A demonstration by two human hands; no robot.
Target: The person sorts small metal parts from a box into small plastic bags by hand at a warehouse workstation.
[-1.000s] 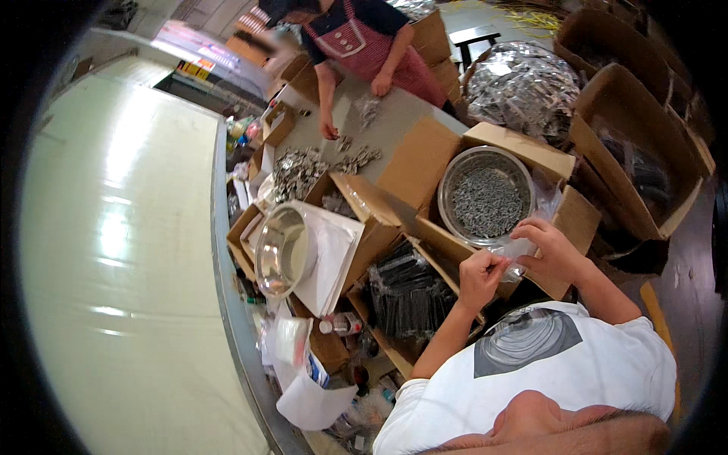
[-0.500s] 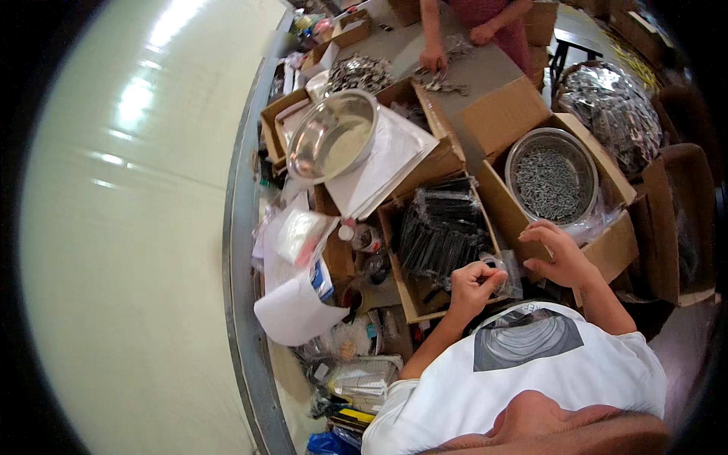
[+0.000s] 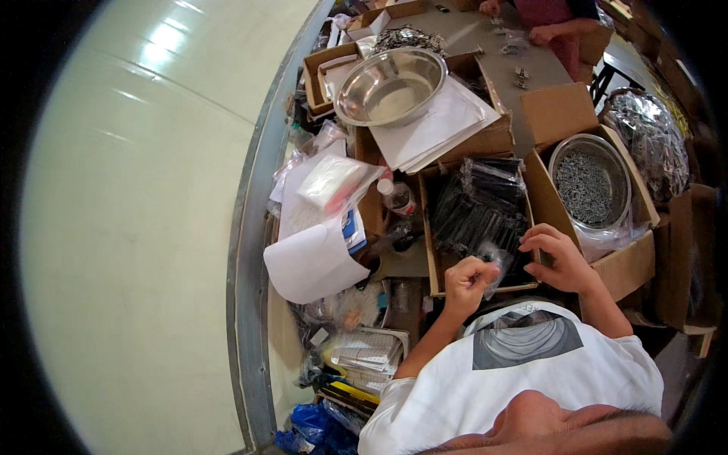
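Between the fingers of my left hand (image 3: pixel 468 287) is a small clear plastic bag (image 3: pixel 497 267), held over the near end of a cardboard box (image 3: pixel 435 267). That box is filled with long black pieces in clear wrapping (image 3: pixel 478 205). My right hand (image 3: pixel 560 258) is apart from the bag, over the box's right near side, its fingers spread and slightly curled with nothing seen in them. Beyond it, a steel bowl (image 3: pixel 626 199) full of small grey screw-like parts (image 3: pixel 582 188) stands inside another open cardboard box (image 3: pixel 641 250).
An empty steel basin (image 3: pixel 356 114) sits on white sheets (image 3: pixel 436 140) at the back. A bottle (image 3: pixel 397 199), a pack of clear bags (image 3: pixel 330 182) and papers (image 3: pixel 303 262) lie left. Across the table (image 3: pixel 485 57), another person's hands (image 3: pixel 542 35) work near metal parts (image 3: pixel 520 78).
My view has shifted, so the boxes and basin appear further right and the basin higher. The left hand still holds the clear bag. The other person's hand has moved away from the metal parts.
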